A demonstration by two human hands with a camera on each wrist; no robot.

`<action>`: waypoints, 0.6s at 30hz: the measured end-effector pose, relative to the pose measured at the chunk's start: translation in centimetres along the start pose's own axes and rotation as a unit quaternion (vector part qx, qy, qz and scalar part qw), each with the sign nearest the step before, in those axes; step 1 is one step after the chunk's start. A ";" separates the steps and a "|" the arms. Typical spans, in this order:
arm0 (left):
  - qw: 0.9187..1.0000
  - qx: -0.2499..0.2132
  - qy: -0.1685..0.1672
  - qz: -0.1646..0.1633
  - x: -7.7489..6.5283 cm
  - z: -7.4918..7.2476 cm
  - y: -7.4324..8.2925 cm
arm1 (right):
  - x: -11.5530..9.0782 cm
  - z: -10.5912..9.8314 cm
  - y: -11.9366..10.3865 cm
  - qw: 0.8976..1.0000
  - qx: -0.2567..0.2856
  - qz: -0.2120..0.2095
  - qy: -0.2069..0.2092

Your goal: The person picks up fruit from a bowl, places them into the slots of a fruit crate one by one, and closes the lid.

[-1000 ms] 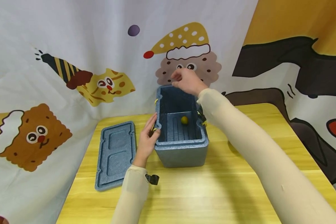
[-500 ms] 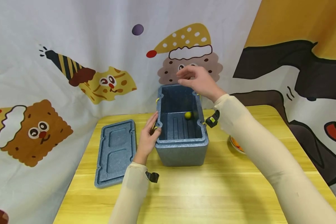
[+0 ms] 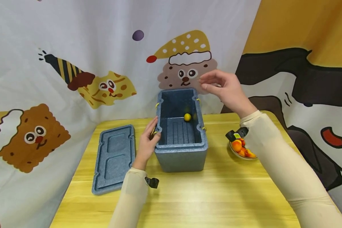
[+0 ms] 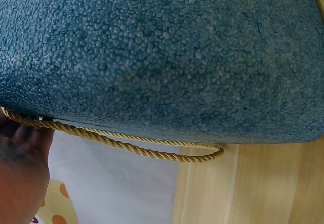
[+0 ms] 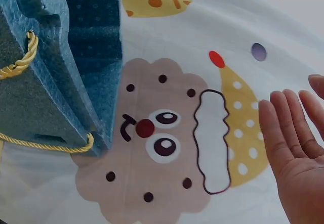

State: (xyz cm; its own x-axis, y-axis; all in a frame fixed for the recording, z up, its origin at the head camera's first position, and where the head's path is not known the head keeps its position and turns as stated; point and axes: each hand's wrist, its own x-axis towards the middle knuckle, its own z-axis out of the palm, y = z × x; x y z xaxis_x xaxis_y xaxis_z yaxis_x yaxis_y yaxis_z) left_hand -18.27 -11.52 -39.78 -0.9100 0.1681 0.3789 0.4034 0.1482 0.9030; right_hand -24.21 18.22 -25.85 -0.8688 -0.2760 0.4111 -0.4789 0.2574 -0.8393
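A deep blue-grey foam box [image 3: 180,158] stands uncovered on the table, yellow rope handles on its sides. Inside, toward the far right, lies a small round yellow thing [image 3: 187,117], perhaps a lemon. My left hand [image 3: 146,142] rests against the box's left side with its fingers stretched along the wall. The left wrist view shows that hand by the rope handle [image 4: 147,150]; its fingertips are partly hidden. My right hand [image 3: 226,90] is in the air above and right of the box's far end, fingers loosely bent, holding nothing. The right wrist view shows its bare palm [image 5: 298,178].
The box's lid [image 3: 115,158] lies flat on the table at the left. At the right, a bowl [image 3: 246,157] of orange-red fruit [image 3: 240,150] is partly hidden by my right forearm. A printed cloth [image 3: 114,38] hangs behind the wooden table [image 3: 185,199].
My right hand has moved right, away from above the box, uncovering the fruit bowl. The yellow thing has shifted slightly toward the box's far end. The left hand has stayed at the box.
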 end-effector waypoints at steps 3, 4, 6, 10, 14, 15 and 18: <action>1.000 0.006 0.000 0.005 0.1 -0.2 0.1 | -0.6 -0.5 -0.5 1.000 0.002 -0.009 0.011; 1.000 0.006 0.001 0.004 0.1 -0.1 0.0 | -1.0 -0.7 -0.5 1.000 0.003 -0.009 0.013; 1.000 0.005 0.004 0.003 0.1 -0.1 0.1 | -1.5 -1.1 -0.6 1.000 0.008 -0.012 0.018; 1.000 0.004 0.003 -0.007 0.2 -0.1 0.1 | -2.7 -2.0 -0.3 0.999 0.001 -0.002 0.039; 1.000 0.012 0.006 -0.012 0.1 -0.1 0.2 | -3.8 -2.9 0.7 0.997 -0.041 0.016 0.069; 1.000 0.015 0.008 -0.011 0.1 -0.1 0.2 | -4.1 -3.2 1.1 0.996 -0.052 0.022 0.075; 1.000 0.018 0.009 -0.010 0.1 0.0 0.1 | -5.0 -4.1 2.4 0.992 -0.082 0.039 0.088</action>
State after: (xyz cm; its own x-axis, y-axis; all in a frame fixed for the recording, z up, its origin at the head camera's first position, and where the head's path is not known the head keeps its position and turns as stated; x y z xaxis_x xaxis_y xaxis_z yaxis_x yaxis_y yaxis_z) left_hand -18.27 -11.46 -39.64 -0.9193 0.1468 0.3652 0.3883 0.1867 0.9024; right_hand -21.52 24.04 -28.44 -0.9055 -0.0869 0.4153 -0.4109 0.4236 -0.8073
